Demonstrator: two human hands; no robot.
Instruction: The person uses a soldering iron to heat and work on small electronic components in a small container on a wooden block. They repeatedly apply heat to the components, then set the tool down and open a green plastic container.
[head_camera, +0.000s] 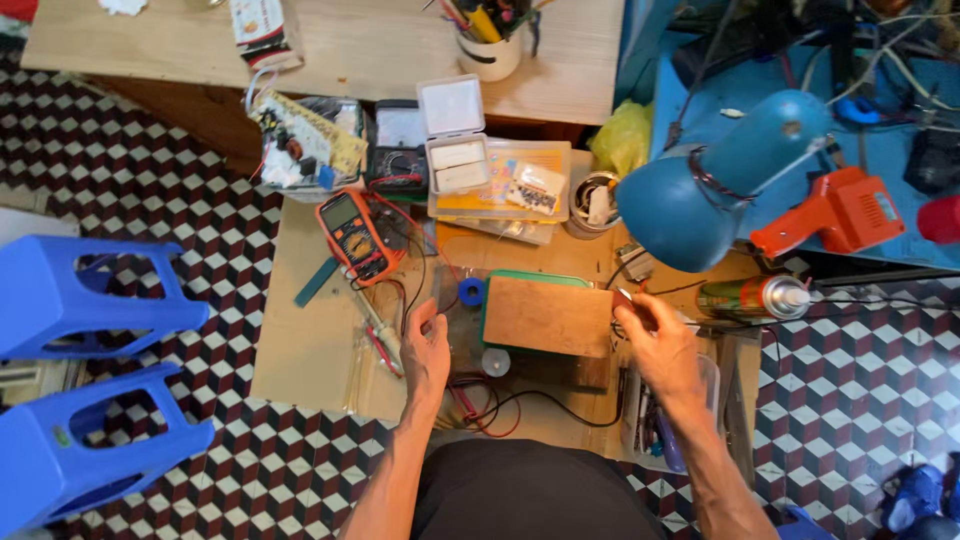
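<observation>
From the head camera, the left hand (427, 350) rests with fingers loosely spread beside the wooden board (548, 317) on the low counter (310, 340); the right hand (655, 335) pinches what may be a small metal part (625, 296) at the board's right edge. Tangled test leads (480, 410) could snag a wrist and drag the orange multimeter (353, 235) off onto the checkered tile floor (150, 180)

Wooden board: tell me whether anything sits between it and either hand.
Nothing visible. The left hand rests just off the wooden board's left edge; the right hand, pinching a small metal part, is at its right edge.
</observation>
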